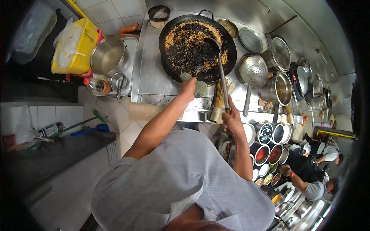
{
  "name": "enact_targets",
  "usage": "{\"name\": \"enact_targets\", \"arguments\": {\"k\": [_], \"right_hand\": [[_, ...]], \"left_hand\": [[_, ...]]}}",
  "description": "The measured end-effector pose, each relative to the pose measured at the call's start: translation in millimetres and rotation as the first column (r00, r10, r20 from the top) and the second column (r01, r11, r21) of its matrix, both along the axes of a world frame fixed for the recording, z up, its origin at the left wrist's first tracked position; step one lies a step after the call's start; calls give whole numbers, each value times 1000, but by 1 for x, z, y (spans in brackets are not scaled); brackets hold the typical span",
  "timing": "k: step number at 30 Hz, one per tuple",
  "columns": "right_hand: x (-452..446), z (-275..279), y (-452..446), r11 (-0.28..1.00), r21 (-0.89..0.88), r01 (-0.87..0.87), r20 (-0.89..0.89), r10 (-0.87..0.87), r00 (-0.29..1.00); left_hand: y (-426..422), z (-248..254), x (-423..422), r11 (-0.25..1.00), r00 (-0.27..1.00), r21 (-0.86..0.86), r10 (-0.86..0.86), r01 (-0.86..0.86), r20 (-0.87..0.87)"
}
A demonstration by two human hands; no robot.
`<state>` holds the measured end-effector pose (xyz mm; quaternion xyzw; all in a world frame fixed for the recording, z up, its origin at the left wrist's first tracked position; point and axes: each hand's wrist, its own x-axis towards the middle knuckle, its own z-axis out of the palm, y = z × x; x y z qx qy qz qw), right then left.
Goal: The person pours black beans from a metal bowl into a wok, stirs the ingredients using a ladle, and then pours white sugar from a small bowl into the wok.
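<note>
A large black wok (230, 52) sits on the stove, holding a mix of dark and golden-brown crumbly bits (189, 50). My left hand (188, 88) is closed on a grey-green cloth (200, 88) at the wok's near edge; whatever part of the wok lies under the cloth is hidden. The fingers of my right hand (232, 120) wrap around the long handle of a ladle (222, 73). Its bowl rests among the bits on the wok's right side. Beside the handle, a bamboo brush (218, 102) lies at the stove's front edge.
Right of the wok lie a perforated strainer (252, 70) and a steel pot (278, 88). Several seasoning containers (262, 154) stand by my right arm. On the left are a large steel pot (108, 56) and a yellow crate (79, 50). Co-workers (308, 173) stand far right.
</note>
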<state>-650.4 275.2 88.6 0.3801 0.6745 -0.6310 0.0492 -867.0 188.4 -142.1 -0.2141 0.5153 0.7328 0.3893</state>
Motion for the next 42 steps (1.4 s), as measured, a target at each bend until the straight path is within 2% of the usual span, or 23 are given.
{"name": "enact_targets", "arguments": {"k": [1, 3, 5, 8, 10, 11, 13, 14, 15, 17, 19, 21, 23, 24, 26, 27, 29, 30, 34, 36, 37, 40, 42], "right_hand": [[6, -3, 9, 1000, 6, -9, 2, 9, 1000], [17, -19, 27, 950, 288, -116, -23, 128, 992], [0, -33, 49, 862, 487, -140, -51, 188, 981], [-44, -62, 74, 792, 603, -101, -77, 183, 980], [-60, -99, 91, 764, 645, -30, -224, 226, 948], [-68, -66, 74, 927, 368, -68, -64, 98, 993], [-61, -70, 62, 881, 429, -199, -1, 221, 975], [-55, -76, 55, 801, 560, -209, -84, 306, 948], [-45, -76, 57, 796, 527, -299, 21, 340, 940], [-24, -78, 47, 970, 197, -144, -85, 163, 983], [20, -133, 39, 987, 90, 136, -167, -120, 979], [73, -197, 19, 906, -162, 391, -165, -415, 895], [115, -253, -13, 681, -447, 580, 81, -615, 784], [120, -263, -24, 670, -463, 581, 82, -620, 780], [117, -284, -37, 349, -520, 780, 208, -833, 512], [117, -310, -33, 333, -532, 778, 218, -834, 507], [114, -386, -12, 77, -662, 745, 269, -904, 333], [113, -411, -2, 274, -758, 592, 17, -899, 438], [75, -414, 16, 167, -833, 527, -36, -967, 250], [74, -414, 16, 317, -726, 611, -153, -940, 306], [74, -413, 17, 281, -736, 616, -133, -952, 276], [74, -418, 26, 190, -679, 709, -69, -978, 196], [77, -432, 26, 195, -612, 766, -74, -979, 190]], "left_hand": [[1, 4, 0, 1000, 1000, -15, 17, -17, -15], [-1, 5, 1, 998, 999, -33, 45, -46, -22], [1, 4, 2, 995, 998, -82, 63, -65, -25], [-3, 19, 1, 998, 999, -34, 51, -51, -7], [-6, 29, 1, 999, 999, -28, 39, -38, 13], [-6, 31, -1, 1000, 999, -21, 20, -19, 33], [-4, 20, -3, 1000, 1000, -15, 12, -12, 29], [-4, 22, -4, 1000, 1000, -8, 5, -5, 27], [-5, 25, -4, 1000, 1000, -10, -1, 2, 27], [-9, 36, -7, 997, 988, 2, -74, 74, 139], [-14, 60, -5, 997, 985, 5, -80, 80, 154], [-14, 64, -9, 996, 982, 4, -85, 86, 166], [-15, 51, -9, 994, 975, 83, -81, 65, 207], [-15, 53, -7, 995, 976, 68, -86, 74, 199], [-15, 62, -5, 999, 979, 45, -31, 23, 200], [-17, 65, -4, 999, 981, 27, -37, 32, 192], [-21, 70, -6, 995, 976, 78, -82, 67, 201], [-24, 62, -10, 990, 973, 104, -117, 98, 201], [-31, 63, -13, 991, 979, 94, -109, 93, 174], [-31, 72, -11, 994, 979, -1, -104, 106, 177], [-30, 78, -10, 992, 980, -76, -83, 98, 178], [-38, 88, -17, 974, 954, -111, -167, 199, 249], [-39, 109, -14, 963, 948, -162, -167, 216, 270]]}}
